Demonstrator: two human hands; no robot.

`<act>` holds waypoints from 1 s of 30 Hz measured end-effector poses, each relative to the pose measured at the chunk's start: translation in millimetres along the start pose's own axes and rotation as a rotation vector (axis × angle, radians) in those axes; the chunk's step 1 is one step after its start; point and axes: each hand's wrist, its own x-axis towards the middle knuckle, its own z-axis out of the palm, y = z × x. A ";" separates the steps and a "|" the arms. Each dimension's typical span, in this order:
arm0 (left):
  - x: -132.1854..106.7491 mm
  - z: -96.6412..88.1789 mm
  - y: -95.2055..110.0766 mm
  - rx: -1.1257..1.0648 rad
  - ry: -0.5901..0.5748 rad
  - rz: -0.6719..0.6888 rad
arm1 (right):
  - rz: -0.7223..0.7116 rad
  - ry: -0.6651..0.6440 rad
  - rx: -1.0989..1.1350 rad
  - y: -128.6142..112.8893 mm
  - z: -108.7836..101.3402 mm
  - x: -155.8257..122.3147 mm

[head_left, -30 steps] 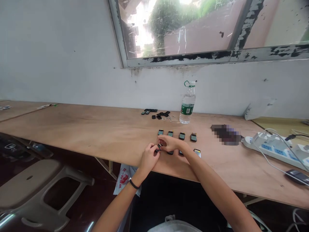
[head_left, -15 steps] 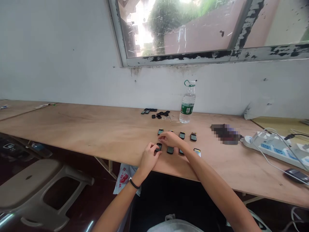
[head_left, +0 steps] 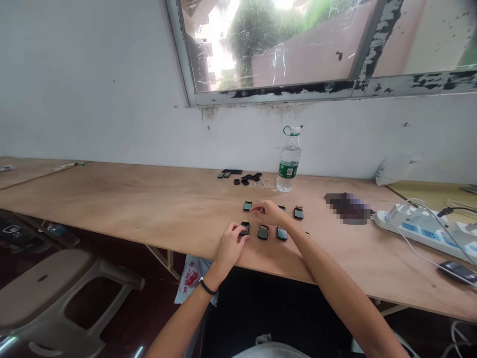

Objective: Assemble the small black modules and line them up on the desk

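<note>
Eight small devices (head_left: 263,232) can be counted on the surface (head_left: 167,199), laid in two rows of four; two in the back row are partly covered by the right hand (head_left: 264,211), and the last in the front row is mostly hidden by the right forearm. The leftmost front device (head_left: 245,228) is held flat, near the front edge, between the bent fingers and thumb of the left hand (head_left: 230,242), which is only slightly parted. The right hand is curled over the back row, its fingertips drawn close together; whether anything is pinched there cannot be told. The leftmost front device is pointed with its yellowish end toward the wall (head_left: 112,124), its long axis running roughly from the person to the wall, slightly slanted. Black, rounded casings and flat grey screens are shown. Farther back, black parts (head_left: 254,177), shiny metal bits (head_left: 258,184) and one clear plastic bottle (head_left: 288,169) are set on the smooth, wood-grained surface.
</note>
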 end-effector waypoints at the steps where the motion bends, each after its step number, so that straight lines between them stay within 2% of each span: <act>1: -0.3 -0.7 1.0 0.018 0.006 0.010 | 0.003 -0.001 0.020 2.3 -6.5 -3.8; 5: -0.4 -1.6 11.5 0.099 0.020 0.118 | -0.021 -0.206 0.099 8.6 -26.0 -23.9; 8: 1.4 4.5 23.7 0.139 -0.036 0.182 | -0.087 -0.317 0.129 9.7 -29.7 -37.3; 11: 4.1 15.5 33.8 0.189 -0.084 0.200 | -0.103 -0.335 0.116 11.5 -27.0 -44.0; 15: 5.3 25.9 37.7 0.244 -0.084 0.202 | -0.073 -0.328 0.116 15.9 -22.0 -44.9; 24: 1.1 24.4 32.8 0.238 -0.090 0.191 | -0.060 -0.283 0.116 20.8 -18.1 -41.8; 30: 1.3 25.0 32.2 0.230 -0.084 0.180 | -0.038 -0.297 0.123 20.3 -16.5 -41.4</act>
